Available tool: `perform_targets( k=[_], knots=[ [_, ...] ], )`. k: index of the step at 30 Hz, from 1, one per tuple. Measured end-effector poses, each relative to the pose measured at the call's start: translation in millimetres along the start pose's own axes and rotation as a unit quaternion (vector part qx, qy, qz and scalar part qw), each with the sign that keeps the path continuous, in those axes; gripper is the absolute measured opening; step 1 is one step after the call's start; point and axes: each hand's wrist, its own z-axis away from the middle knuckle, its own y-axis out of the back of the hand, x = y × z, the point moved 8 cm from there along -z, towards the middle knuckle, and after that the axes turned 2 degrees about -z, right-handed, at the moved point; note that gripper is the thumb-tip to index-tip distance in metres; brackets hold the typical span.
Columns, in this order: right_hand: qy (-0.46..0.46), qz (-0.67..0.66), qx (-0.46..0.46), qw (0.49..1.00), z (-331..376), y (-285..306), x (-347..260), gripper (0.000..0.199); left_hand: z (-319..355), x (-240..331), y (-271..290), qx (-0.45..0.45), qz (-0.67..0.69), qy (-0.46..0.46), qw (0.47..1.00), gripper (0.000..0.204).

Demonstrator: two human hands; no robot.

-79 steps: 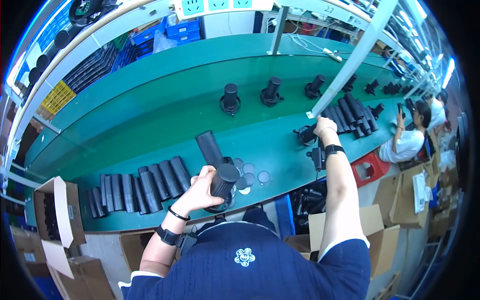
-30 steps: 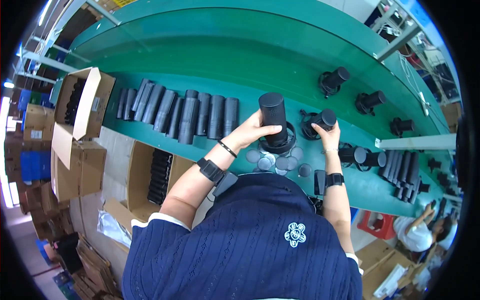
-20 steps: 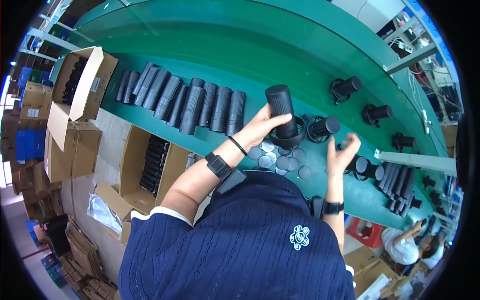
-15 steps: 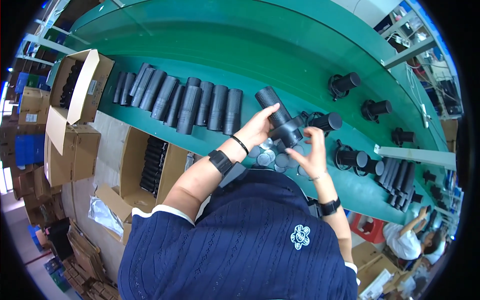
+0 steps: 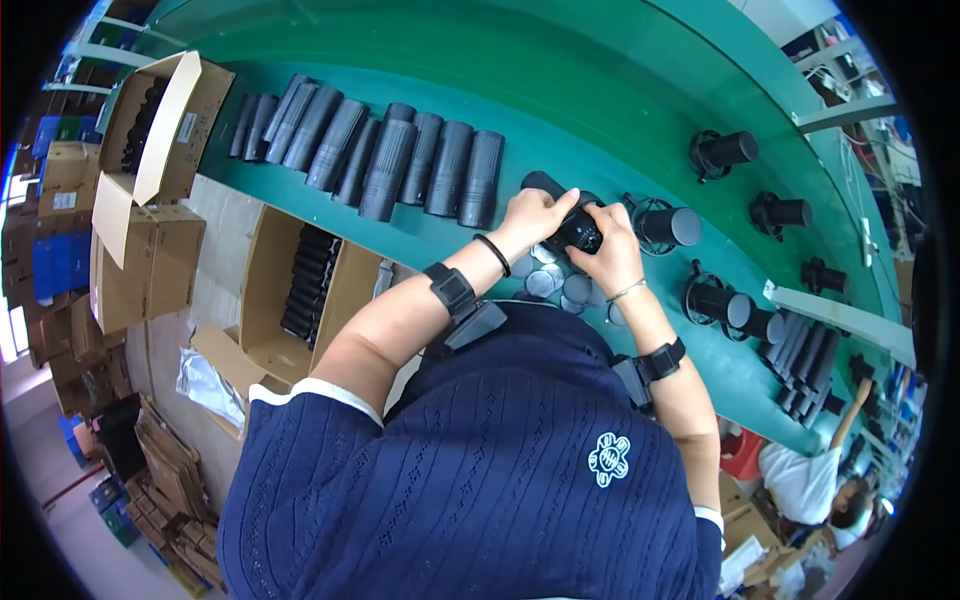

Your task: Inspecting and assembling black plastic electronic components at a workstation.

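My left hand [image 5: 535,214] and my right hand [image 5: 603,252] both grip one black cylindrical tube part [image 5: 562,210], held just above the near edge of the green bench [image 5: 560,90]. The tube lies tilted between the palms, its wider collar end toward my right hand. Under the hands several small round grey discs [image 5: 547,283] lie on the bench. Right of my hands stands an assembled black tube with a ringed base [image 5: 662,224].
A row of black tubes [image 5: 385,155] lies side by side to the left. More assembled pieces [image 5: 722,152] stand further right. Open cardboard boxes [image 5: 300,285] with black parts sit below the bench on the left. Another person [image 5: 810,480] sits at lower right.
My view turned left along the bench. My right hand came back from the far right, and both hands now close on the tube, which has tipped from upright to lying tilted.
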Motion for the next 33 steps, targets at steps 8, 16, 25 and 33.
perform_targets(
  k=[8,16,25,33],
  knots=[
    [-0.012,0.013,-0.039,0.999,-11.7,-3.2,-6.2,0.055,-4.9,4.4,7.5,0.013,-0.018,-0.091,0.996,0.057],
    [-0.02,0.009,-0.038,0.999,-14.4,-8.8,-3.5,0.054,-4.7,-34.4,-13.1,-0.066,0.263,0.099,0.957,0.048],
    [-0.014,0.041,-0.056,0.997,-10.2,-9.9,-11.4,0.054,0.3,-40.0,-17.6,-0.058,0.298,0.081,0.949,0.051],
    [-0.009,0.044,-0.042,0.998,-11.1,-3.7,-18.5,0.054,-19.4,-5.7,-6.7,-0.037,0.159,-0.088,0.983,0.043]
  ],
)
